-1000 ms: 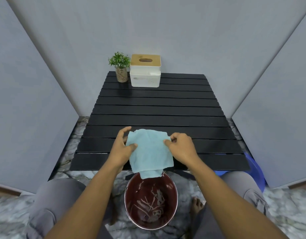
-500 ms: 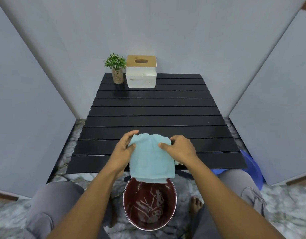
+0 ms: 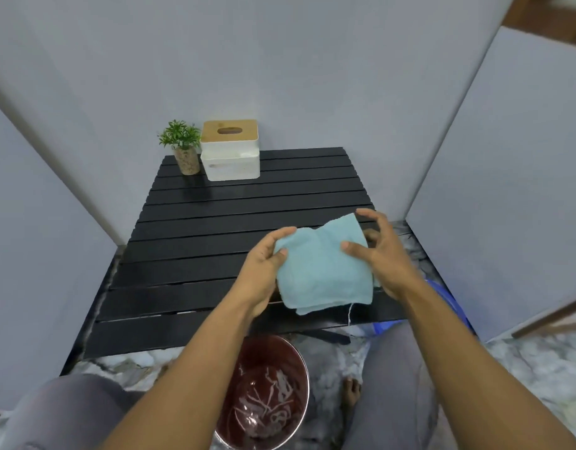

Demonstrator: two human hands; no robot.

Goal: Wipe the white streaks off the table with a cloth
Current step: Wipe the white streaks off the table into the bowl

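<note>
The folded light-blue terry cloth [image 3: 324, 271] now sits over the right half of the black slatted table [image 3: 215, 241], where half a second ago it hung at the near edge above the round metal bucket of dark water [image 3: 264, 394] on the floor. Both hands have carried it forward and to the right. The left hand [image 3: 264, 271] clamps the cloth's left edge between thumb and fingers. The right hand [image 3: 382, 251] has loosened: its thumb presses the top of the cloth while its fingers [image 3: 372, 216] spread open past the far corner, so its grip looks partial. Whether the cloth touches the slats or hangs just above them I cannot tell. No white streaks show on the visible slats; any under the cloth are hidden. I judge that the cloth is being laid down for wiping. The small potted green plant [image 3: 181, 146] and the white tissue box with a wooden lid [image 3: 230, 151] stand well apart at the far left corner.
</note>
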